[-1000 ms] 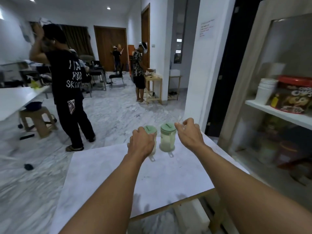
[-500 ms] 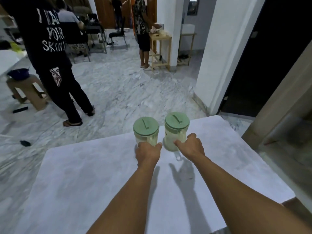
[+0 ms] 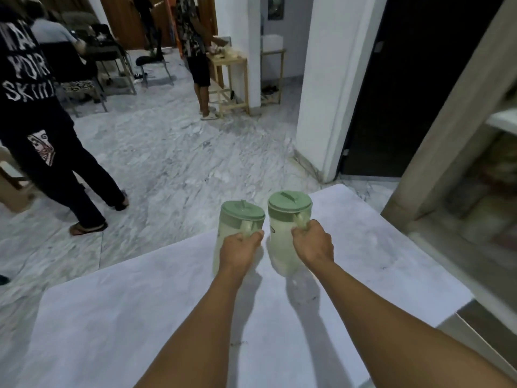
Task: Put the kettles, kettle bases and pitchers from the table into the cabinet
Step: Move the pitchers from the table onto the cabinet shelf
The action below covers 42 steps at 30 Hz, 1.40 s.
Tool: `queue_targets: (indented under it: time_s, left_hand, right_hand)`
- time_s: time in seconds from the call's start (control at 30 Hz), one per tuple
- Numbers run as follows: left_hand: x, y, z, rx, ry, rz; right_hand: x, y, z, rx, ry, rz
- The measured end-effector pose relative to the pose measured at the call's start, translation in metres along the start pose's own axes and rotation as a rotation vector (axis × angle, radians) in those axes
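Two pale translucent pitchers with green lids are side by side near the far edge of the white marble-look table [image 3: 140, 317]. My left hand [image 3: 239, 252] is closed around the handle of the left pitcher [image 3: 240, 217]. My right hand [image 3: 313, 242] grips the handle of the right pitcher [image 3: 282, 233]. Both pitchers tilt slightly and appear lifted just off the tabletop, with their shadows below them. The cabinet [image 3: 461, 152] stands to the right, its interior blurred.
A person in black clothes [image 3: 36, 130] stands on the marble floor to the left of the table. Another person [image 3: 195, 51] stands by a small wooden table [image 3: 232, 77] farther back. A white pillar [image 3: 330, 79] and a dark doorway [image 3: 414, 79] lie ahead on the right.
My hands reached the pitchers, closed on their handles and raised them slightly. My view tilted downward toward the table.
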State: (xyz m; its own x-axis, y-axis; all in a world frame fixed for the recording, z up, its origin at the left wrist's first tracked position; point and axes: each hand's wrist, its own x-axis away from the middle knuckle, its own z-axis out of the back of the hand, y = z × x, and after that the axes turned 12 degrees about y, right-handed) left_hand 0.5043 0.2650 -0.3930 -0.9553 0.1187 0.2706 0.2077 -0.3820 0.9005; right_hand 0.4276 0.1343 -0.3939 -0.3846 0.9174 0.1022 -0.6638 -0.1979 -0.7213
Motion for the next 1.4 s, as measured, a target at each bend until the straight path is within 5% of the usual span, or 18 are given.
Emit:
queue_targets:
  time_s: [0.17,0.53,0.87,1.07,1.4]
  left_hand:
    - [0.048,0.053,0.014,0.187,-0.181,-0.018]
    - [0.262,0.168,-0.031,0.407,-0.603,-0.346]
    - [0.496,0.200,-0.143,0.530,-1.050,-0.361]
    - [0.640,0.195,-0.231,0.528,-1.217,-0.447]
    - [0.775,0.179,-0.375,0.451,-1.190,-0.517]
  right_hand:
    - [0.040,-0.011,0.079,-0.227,0.213,-0.086]
    - [0.140,0.037,0.318,-0.674,0.832,-0.142]
    - [0.209,0.155,0.528,-0.707,1.302,-0.128]
    - [0.232,0.256,0.647,-0.656,1.453,-0.109]
    - [0.210,0.410,0.776,-0.609,1.469,-0.191]
